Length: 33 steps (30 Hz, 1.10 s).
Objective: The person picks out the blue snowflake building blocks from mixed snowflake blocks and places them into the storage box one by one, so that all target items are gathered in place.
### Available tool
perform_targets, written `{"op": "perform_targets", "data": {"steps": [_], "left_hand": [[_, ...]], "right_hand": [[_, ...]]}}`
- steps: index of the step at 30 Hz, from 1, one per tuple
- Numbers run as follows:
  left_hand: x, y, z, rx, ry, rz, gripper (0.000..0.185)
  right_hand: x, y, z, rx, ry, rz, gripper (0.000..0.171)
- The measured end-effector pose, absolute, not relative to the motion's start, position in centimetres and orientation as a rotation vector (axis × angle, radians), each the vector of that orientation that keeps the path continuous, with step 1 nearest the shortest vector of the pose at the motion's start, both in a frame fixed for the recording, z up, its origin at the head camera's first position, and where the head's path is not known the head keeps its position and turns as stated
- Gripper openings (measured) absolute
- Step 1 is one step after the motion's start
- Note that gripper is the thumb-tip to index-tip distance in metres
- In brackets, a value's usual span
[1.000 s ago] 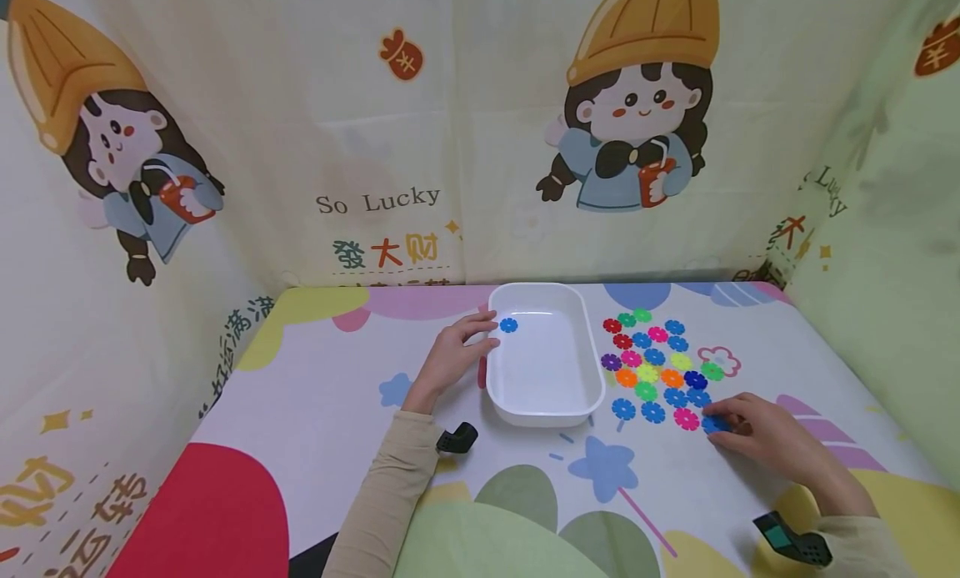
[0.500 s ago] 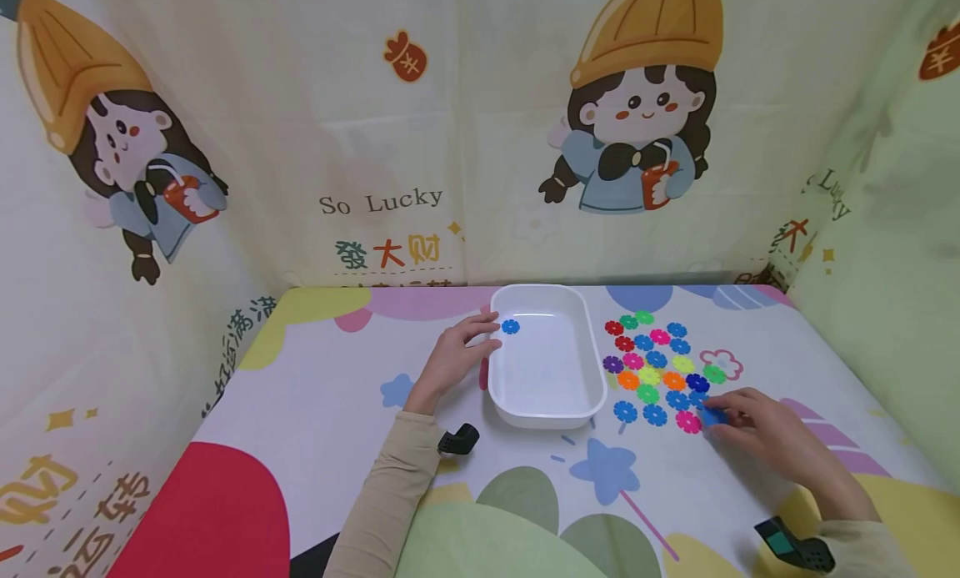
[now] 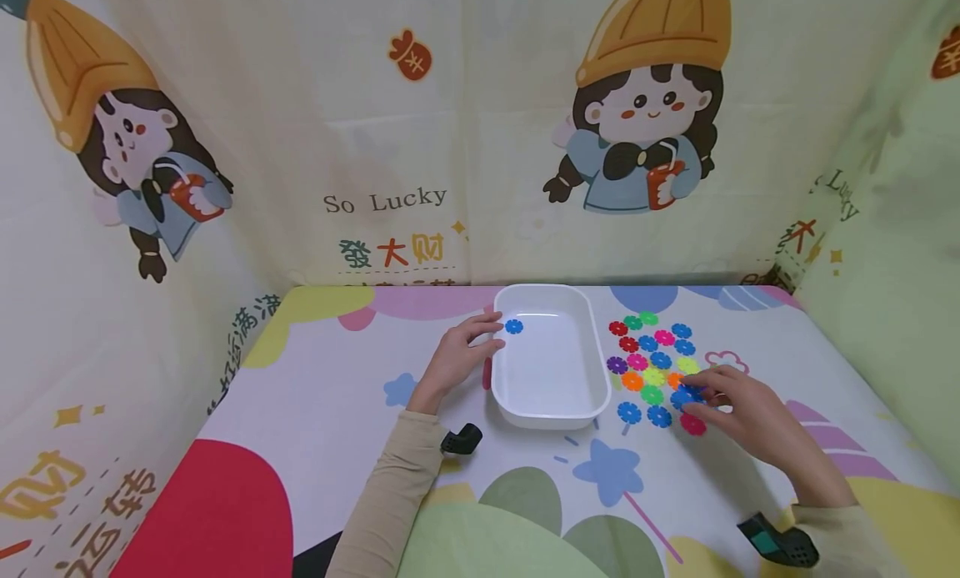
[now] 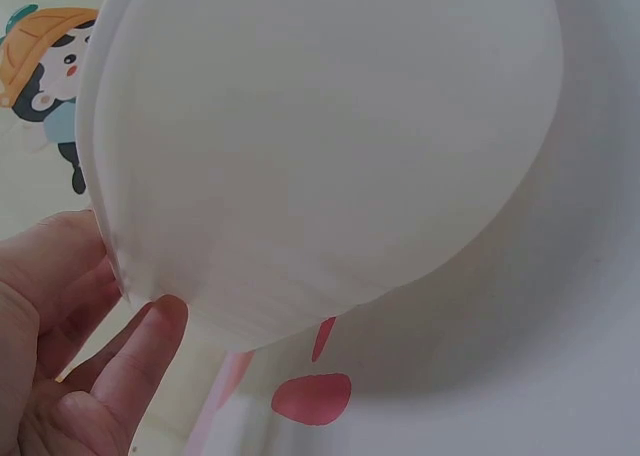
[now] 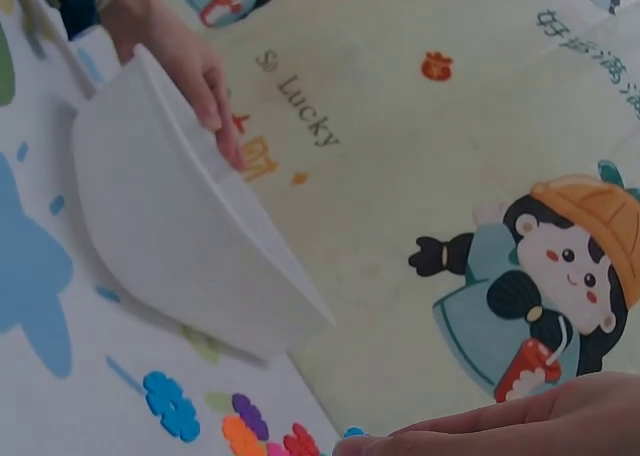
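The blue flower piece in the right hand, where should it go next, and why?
Probably over into the white tub. The right hand pinches a blue flower piece above the pile, the left hand steadies the tub's rim, and one blue piece already lies inside.

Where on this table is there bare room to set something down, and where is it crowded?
Bare cloth lies left of the left hand, toward the table edge, and in front of the white tray, between both forearms. The tray holds only one blue piece. It is crowded right of the tray, where the right hand works among the snowflake pieces.
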<state>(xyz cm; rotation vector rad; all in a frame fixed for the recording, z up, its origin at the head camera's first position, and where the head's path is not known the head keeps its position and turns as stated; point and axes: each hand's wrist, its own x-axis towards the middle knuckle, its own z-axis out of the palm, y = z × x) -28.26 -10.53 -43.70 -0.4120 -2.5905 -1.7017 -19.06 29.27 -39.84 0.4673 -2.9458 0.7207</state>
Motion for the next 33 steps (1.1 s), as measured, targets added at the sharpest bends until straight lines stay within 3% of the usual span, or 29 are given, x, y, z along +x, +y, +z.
{"op": "perform_targets", "data": {"steps": [12,33], "left_hand": [[-28.2,-10.5,-43.7,-0.414,-2.582,-1.709,0.036],[-28.4,-10.6,-43.6,-0.432,-2.605,-1.675,0.036]], "right_hand": [[-20.8,24.3,-36.7,0.626,-2.794,0.791,0.041],[-26.8,17.7,-35.1,0.679,-2.814,0.997,0.038]]}}
